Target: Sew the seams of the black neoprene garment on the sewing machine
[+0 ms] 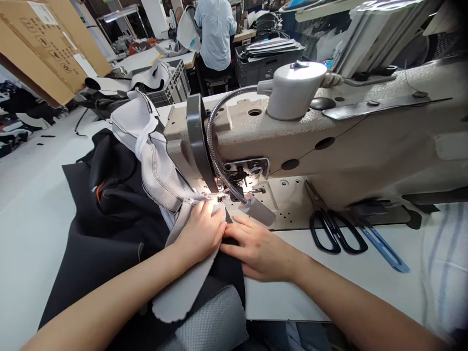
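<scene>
Brown cardboard makes up the one box [44, 48] at upper left, and below it a single spread of black fabric [98, 243] with a small orange mark covers much of the white table [278, 297]. On top of that, one sewn grey mesh panel [157, 168] runs down to the needle area, and one grey flap [183, 297] hangs toward the near side; whether the two are joined I cannot tell. Farther back sits one person in a light-blue shirt [215, 34]. One sewing machine [252, 129] reaches to the right edge, with one flexible-neck lamp [259, 210] bent over its bed; then come one pair of black-handled shears [331, 229], one slotted blue handle [387, 247] and one striped cloth [444, 263]. The left hand [203, 226] is narrow, fingers bent and close together, resting on grey material right at the needle area; whether it pinches a layer is hidden. The right hand [261, 248] is partly open, its fingers slightly spread over the black fabric, just beside the left thumb. White tabletop shows beyond the fabric's left edge, and again between the right hand and the shears, down to the table's straight near edge.
</scene>
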### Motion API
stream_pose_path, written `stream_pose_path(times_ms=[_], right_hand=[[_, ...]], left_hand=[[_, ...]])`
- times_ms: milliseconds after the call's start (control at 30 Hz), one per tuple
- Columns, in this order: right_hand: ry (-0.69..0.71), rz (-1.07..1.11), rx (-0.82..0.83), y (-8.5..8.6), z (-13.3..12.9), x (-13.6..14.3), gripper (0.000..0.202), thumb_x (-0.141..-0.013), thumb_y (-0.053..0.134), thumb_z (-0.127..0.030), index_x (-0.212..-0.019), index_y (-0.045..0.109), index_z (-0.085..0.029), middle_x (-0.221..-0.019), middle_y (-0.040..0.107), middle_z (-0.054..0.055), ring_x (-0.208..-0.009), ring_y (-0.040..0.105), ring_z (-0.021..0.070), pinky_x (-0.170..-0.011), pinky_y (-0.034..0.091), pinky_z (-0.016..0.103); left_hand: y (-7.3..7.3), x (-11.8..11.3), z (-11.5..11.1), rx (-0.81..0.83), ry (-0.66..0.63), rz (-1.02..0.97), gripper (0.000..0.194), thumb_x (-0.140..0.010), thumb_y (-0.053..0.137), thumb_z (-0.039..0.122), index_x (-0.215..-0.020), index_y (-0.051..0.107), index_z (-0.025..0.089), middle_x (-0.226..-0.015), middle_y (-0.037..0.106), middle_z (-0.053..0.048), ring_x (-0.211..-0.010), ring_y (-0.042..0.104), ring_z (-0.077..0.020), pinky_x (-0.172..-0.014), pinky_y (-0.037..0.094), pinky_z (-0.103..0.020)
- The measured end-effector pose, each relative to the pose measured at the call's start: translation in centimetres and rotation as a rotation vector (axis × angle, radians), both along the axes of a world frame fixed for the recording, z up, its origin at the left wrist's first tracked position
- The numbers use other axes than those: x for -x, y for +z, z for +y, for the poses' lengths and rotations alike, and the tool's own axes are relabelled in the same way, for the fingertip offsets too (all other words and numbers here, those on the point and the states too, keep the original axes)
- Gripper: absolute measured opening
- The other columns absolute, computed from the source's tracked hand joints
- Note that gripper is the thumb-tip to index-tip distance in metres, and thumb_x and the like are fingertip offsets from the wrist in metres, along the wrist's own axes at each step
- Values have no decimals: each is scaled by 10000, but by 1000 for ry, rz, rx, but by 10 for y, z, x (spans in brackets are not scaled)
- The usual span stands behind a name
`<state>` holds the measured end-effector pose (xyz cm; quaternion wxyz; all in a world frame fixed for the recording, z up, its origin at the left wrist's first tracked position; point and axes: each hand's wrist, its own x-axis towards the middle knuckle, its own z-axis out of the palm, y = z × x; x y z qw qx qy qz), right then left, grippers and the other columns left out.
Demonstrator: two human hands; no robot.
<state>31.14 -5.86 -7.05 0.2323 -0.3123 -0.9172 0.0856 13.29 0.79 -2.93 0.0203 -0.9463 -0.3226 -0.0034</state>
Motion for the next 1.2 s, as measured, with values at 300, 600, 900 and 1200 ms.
stream_pose_path(times_ms=[300,600,900,1200], right_hand=[[147,-103,-69,-8,-4,82,224,-822,502,-174,-987,644,-116,-903,651,109,-940,567,222,-1030,333,391],[219,-9,158,-2,-36,80,458,-762,585,-417,-1114,626,-128,-1266,561,149,-1298,390,342,-1138,185,446],[210,265,549,22,-25,63,649,-905,525,-397,-1443,270,-138,-1386,469,144,-1254,473,199,-1018,399,294],[116,-83,65,-5,-45,102,979,-746,597,-612,-1438,213,-36,-1389,368,295,-1331,326,354,-1119,157,481]], left_hand=[[38,24,0,281,128,498,626,-853,453,300,-1454,289,240,-919,655,-96,-691,642,-255,-568,464,-314],[32,23,3,17,78,548,723,-766,486,43,-1440,323,245,-1110,644,-168,-936,638,-296,-704,502,-353],[39,12,13,73,69,585,685,-811,422,23,-1439,316,275,-1118,651,-161,-925,651,-279,-727,507,-356],[55,-1,11,355,103,720,773,-804,384,89,-1500,64,186,-787,703,-98,-638,643,-250,-605,477,-312]])
